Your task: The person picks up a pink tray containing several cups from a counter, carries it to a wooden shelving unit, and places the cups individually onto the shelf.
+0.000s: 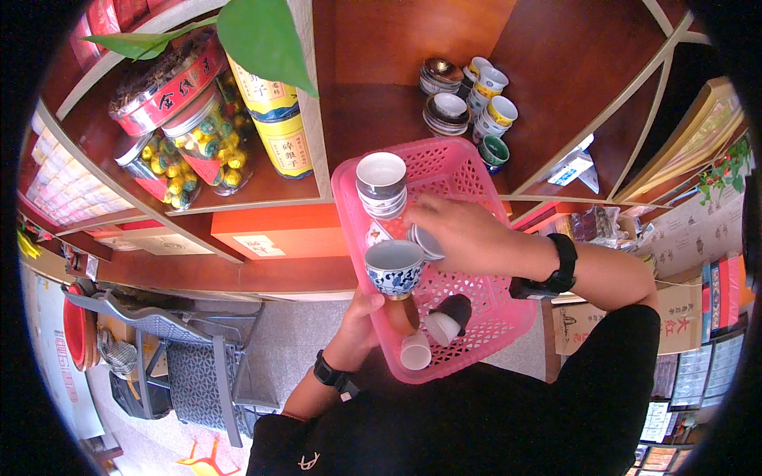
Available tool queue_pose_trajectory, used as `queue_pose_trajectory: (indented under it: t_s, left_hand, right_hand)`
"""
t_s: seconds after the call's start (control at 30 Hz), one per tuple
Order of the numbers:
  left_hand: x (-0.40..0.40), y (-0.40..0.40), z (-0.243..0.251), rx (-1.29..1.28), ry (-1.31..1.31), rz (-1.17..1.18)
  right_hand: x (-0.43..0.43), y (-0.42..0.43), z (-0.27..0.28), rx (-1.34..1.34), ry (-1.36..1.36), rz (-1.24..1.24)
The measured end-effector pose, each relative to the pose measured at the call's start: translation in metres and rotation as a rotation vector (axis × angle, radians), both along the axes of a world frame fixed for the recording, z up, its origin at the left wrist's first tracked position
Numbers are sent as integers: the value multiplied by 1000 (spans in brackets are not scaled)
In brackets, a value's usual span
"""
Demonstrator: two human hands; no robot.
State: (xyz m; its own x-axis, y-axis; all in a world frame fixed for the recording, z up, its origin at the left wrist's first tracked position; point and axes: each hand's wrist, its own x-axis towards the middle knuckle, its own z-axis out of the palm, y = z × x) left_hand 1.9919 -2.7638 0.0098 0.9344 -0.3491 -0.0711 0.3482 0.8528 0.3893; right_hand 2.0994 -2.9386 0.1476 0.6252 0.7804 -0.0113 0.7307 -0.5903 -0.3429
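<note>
A pink perforated plastic basket [517, 333] rests tilted against my body, its far end at the shelf edge. My left hand [360, 318] grips its left side near a blue-and-white patterned cup [394, 273]. Inside the basket, my right hand [461, 232] has its fingers around small pale stacked pieces [427, 243], either cups or dishes; the fingers partly hide them. Beyond, a stack of white cups [382, 202] stands along the basket's left wall. Nearer me lie a dark cup [458, 310], a white cup [442, 329], a brown cup [405, 312] and a small pale cup [415, 352].
Stacked teacups [493, 110] and bowls [446, 113] stand on the wooden shelf [381, 119] ahead. To the left are jars of gold-wrapped pieces [217, 152] and yellow canisters [283, 143]. Below are an orange box [286, 229] and a grey chair [196, 381]. Green leaves [265, 41] overhang the shelf.
</note>
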Motion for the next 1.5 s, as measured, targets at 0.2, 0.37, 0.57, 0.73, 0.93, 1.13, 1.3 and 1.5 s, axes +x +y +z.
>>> queue_pose_trajectory:
  t_s: [0.2, 0.37, 0.57, 0.73, 0.93, 1.13, 1.3, 1.5]
  left_hand:
    - [0, 1, 2, -60, -23, -37]
    - [0, 2, 3, -77, -8, -78]
    - [2, 4, 6, -80, -33, -76]
    - [2, 3, 2, -83, -11, -72]
    - [-1, 5, 4, -49, -16, -110]
    - [2, 2, 3, -54, -24, -119]
    - [-1, 10, 6, -36, 25, -92]
    - [2, 7, 3, 48, 13, -108]
  right_hand:
    - [10, -14, 15, 16, 121, -23]
    - [24, -20, 31, -23, 173, -66]
    - [72, -4, 92, 87, 106, -142]
    - [171, 27, 107, 101, -2, -225]
    - [303, 49, 46, -54, -70, -43]
    - [369, 46, -14, -246, -228, -222]
    - [337, 71, -12, -304, -236, -230]
    - [352, 50, -20, -326, -205, -227]
